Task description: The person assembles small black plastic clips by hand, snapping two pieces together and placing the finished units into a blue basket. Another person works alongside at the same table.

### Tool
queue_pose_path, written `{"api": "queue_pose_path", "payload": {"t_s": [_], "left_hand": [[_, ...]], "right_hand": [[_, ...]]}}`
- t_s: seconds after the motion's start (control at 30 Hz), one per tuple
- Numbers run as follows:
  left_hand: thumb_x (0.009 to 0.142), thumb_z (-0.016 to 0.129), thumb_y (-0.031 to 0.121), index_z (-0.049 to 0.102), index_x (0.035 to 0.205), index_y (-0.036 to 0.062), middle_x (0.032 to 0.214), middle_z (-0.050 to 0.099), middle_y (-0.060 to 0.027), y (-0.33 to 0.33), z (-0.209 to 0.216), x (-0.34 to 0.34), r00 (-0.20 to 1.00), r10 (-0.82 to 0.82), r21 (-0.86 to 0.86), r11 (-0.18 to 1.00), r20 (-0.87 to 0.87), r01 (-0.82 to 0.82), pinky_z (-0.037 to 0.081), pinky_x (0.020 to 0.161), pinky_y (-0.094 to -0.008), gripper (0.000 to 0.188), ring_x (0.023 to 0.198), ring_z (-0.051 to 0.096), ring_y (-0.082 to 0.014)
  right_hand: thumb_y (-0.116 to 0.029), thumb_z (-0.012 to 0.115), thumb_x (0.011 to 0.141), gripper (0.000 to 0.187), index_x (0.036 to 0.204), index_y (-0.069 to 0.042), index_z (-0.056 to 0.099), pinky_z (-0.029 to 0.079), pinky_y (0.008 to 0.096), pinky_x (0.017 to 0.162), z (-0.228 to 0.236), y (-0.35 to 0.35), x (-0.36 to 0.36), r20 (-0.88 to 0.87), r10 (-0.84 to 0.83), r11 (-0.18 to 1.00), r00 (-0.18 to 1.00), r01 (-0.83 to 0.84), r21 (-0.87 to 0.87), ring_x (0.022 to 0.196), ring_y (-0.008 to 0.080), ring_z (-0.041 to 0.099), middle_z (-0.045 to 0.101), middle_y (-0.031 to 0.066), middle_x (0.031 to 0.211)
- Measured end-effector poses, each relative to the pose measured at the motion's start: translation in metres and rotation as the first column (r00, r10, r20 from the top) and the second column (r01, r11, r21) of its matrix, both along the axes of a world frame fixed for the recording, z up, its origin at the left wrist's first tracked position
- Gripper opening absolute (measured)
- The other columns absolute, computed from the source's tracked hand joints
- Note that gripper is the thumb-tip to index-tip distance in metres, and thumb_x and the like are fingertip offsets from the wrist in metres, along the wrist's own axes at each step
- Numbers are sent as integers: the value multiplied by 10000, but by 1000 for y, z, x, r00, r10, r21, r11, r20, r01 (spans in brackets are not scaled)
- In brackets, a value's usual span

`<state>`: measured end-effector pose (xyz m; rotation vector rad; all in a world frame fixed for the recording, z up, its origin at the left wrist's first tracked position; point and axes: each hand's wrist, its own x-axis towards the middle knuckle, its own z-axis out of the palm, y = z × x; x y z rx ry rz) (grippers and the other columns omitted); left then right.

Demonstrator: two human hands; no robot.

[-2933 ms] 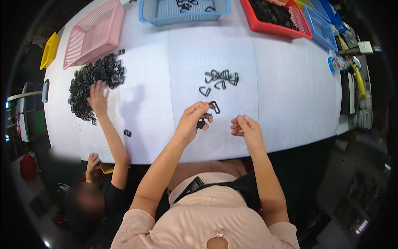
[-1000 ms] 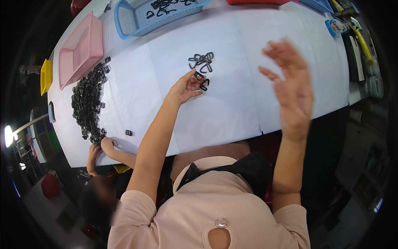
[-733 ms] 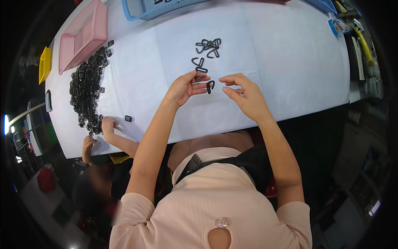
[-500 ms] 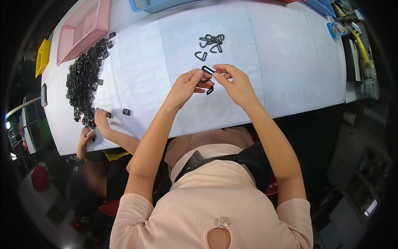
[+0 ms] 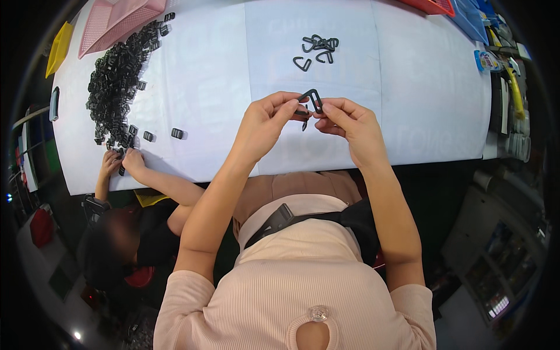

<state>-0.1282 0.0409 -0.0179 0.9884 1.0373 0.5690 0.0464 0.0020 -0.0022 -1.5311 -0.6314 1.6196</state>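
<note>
Between my two hands, above the table, a black bent buckle [image 5: 315, 101] with a long slot in one side stands tilted. My left hand [image 5: 262, 127] pinches one end of it between thumb and forefinger. Other black pieces [image 5: 304, 125] stick out below the same fingers, partly hidden by them. The thumb and fingers of my right hand [image 5: 357, 123] close on the buckle's slotted side. Beyond my hands lies a small heap of black hook-shaped buckles [image 5: 321, 44], with one buckle [image 5: 301, 64] a little apart from it.
A large pile of small black slider buckles [image 5: 116, 87] spreads along the left of the white table [image 5: 204, 87]. Two loose sliders [image 5: 177, 133] lie nearer me. Another person's hands [image 5: 134, 161] work at the pile's near end. Pink [image 5: 111, 26] and red baskets [image 5: 431, 6] stand at the back.
The buckle has turned from lying slantwise to a more upright angle, and my right hand has shifted down its slotted side. The view has moved; the other person's hands have come together.
</note>
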Motion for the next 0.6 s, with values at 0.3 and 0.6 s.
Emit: {"api": "queue_pose_path", "payload": {"t_s": [0.3, 0.6], "left_hand": [[925, 470, 150, 562, 1099, -63, 974, 632, -122, -7, 19, 0, 990, 8, -63, 998, 140, 0, 472, 827, -296, 290, 863, 634, -197], [936, 460, 185, 572, 1079, -62, 932, 639, -125, -9, 28, 4, 985, -7, -166, 986, 175, 37, 478, 805, -291, 306, 828, 636, -199]], "right_hand": [[43, 525, 791, 336, 1107, -49, 590, 485, 268, 743, 19, -11, 9, 456, 19, 918, 890, -196, 344, 794, 136, 582, 575, 79, 1019], [34, 591, 767, 248, 1004, -28, 633, 486, 272, 702, 17, -13, 11, 620, -33, 755, 784, -387, 530, 790, 156, 591, 590, 84, 979]]}}
